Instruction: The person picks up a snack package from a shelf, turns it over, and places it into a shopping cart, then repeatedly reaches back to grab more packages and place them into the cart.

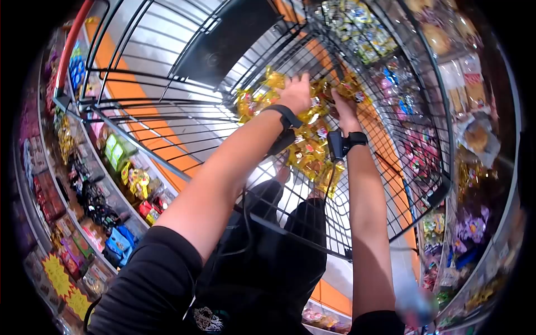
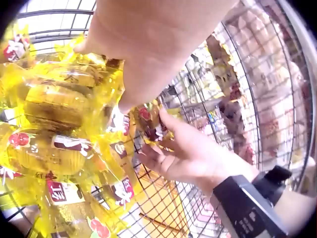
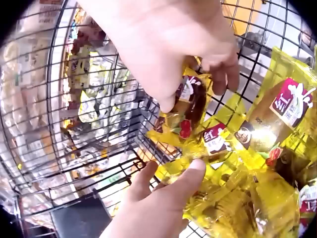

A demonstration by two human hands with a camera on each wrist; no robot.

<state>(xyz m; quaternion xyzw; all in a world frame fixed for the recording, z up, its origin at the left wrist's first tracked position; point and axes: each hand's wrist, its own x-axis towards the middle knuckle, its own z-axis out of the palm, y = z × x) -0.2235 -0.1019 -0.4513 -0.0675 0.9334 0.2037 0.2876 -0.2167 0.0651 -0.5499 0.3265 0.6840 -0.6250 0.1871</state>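
Note:
Yellow-wrapped cakes with red and white labels lie heaped inside a black wire shopping cart. My right hand grips one wrapped cake between thumb and fingers at the heap's right side, close to the cart's mesh wall. To its left, my left hand reaches over the heap. Its thumb and fingers are curled about the yellow wrapper of another cake; the palm side is partly hidden. More wrapped cakes lie beside and below the left hand.
Shelves of packaged snacks run along the left, and bins of wrapped sweets and bagged bread along the right. A black panel is fixed in the cart near its red handle. My legs stand against the cart's near side.

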